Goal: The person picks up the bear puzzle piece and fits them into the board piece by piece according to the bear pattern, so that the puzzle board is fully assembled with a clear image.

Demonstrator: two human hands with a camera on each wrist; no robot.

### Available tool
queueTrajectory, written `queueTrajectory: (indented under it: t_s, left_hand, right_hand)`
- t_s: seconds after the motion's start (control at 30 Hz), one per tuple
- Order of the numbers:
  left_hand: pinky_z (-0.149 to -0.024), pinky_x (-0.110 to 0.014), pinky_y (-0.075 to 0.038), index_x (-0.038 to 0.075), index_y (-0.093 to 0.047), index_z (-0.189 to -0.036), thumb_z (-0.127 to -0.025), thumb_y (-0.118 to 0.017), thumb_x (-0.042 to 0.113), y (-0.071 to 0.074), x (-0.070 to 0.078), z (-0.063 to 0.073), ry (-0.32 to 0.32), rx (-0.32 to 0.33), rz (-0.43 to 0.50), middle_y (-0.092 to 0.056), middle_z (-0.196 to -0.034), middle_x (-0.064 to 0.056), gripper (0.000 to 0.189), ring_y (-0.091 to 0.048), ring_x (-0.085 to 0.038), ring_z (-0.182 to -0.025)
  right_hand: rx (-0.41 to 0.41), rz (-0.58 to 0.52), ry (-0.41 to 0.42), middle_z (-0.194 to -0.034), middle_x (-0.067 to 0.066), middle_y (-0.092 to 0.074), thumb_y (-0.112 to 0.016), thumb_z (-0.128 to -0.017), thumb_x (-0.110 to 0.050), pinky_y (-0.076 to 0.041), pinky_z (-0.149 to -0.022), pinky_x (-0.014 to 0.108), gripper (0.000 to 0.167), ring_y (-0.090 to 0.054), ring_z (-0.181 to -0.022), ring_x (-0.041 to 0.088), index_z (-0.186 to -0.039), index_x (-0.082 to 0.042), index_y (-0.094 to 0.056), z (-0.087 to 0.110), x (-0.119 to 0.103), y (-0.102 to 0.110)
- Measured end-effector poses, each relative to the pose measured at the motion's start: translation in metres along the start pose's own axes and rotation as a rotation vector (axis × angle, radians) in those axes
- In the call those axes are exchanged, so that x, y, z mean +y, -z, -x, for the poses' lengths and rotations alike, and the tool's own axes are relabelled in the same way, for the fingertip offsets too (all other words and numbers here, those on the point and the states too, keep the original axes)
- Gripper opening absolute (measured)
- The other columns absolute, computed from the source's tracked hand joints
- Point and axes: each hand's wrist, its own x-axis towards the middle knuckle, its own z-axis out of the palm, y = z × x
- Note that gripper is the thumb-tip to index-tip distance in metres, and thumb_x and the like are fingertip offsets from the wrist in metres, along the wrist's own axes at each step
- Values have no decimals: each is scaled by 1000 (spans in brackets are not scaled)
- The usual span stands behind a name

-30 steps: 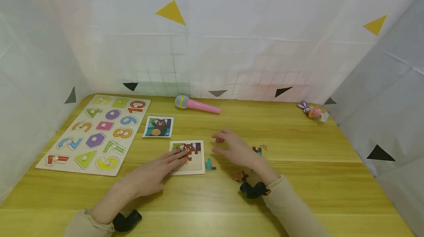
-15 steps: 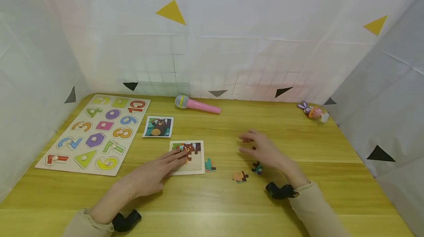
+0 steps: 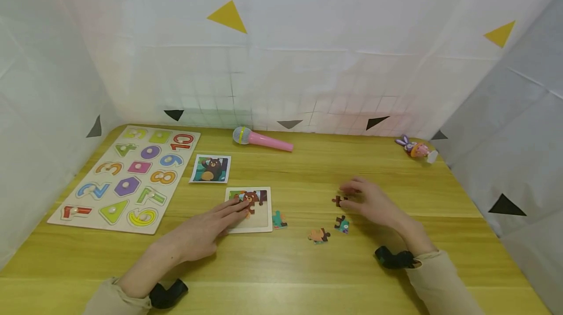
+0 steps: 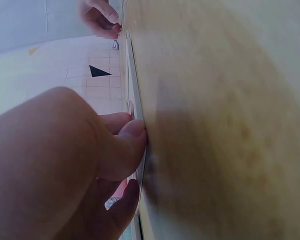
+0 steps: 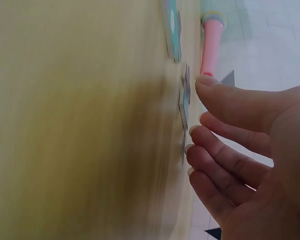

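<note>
My left hand (image 3: 208, 229) rests on a small wooden jigsaw tray (image 3: 260, 223), its straight fingers lying over the partly filled bear picture. In the left wrist view the thumb (image 4: 132, 137) touches the tray's edge. Farther right, my right hand (image 3: 374, 205) hovers low beside a dark brown jigsaw piece (image 3: 338, 200), thumb and fingers apart with nothing between them. Just below that piece lies a brown and teal one (image 3: 341, 224). An orange and brown piece (image 3: 318, 235) is nearer the front. Against the tray's right side lies a teal piece (image 3: 278, 219).
A bear picture card (image 3: 211, 168) lies behind the tray. To the left is a large number-and-shape peg board (image 3: 132, 178). A pink toy microphone (image 3: 268, 142) lies near the back wall, and a purple-eared rabbit toy (image 3: 415, 148) sits at the back right.
My right hand has moved right, away from the tray, to the loose jigsaw pieces, uncovering several of them. My left hand has stayed on the tray.
</note>
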Motion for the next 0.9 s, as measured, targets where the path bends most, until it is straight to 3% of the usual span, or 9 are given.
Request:
queueTrajectory:
  t_s: [0.47, 0.73, 0.9]
  left_hand:
    - [-113, -48, -40, 21, -30, -159, -83, -55, -12, 0, 1, 0, -6, 8, 2, -12, -168, 9, 87, -14, -22, -155]
    - [-112, -46, -42, 23, -30, -159, -82, -55, -12, 0, -1, 0, -1, 5, -1, -12, -168, 11, 88, -13, -20, -155]
    - [-113, -46, -40, 22, -30, -159, -87, -53, -9, 0, -1, -1, -6, 4, -4, -12, -168, 11, 82, -13, -20, -155]
  right_hand:
    - [-1, 14, 15, -106, 0, -63, -81, -85, -24, -53, -83, 36, 35, -59, -96, 17, -115, -10, -72, 8, 12, 5]
    - [-5, 5, -12, -107, -3, -65, -80, -86, -25, -53, -86, 38, 28, -62, -100, 17, -112, -16, -72, 6, 16, 3]
    - [11, -1, -15, -106, -5, -65, -81, -85, -23, -52, -85, 36, 24, -62, -98, 16, -108, -18, -74, 7, 17, 2]
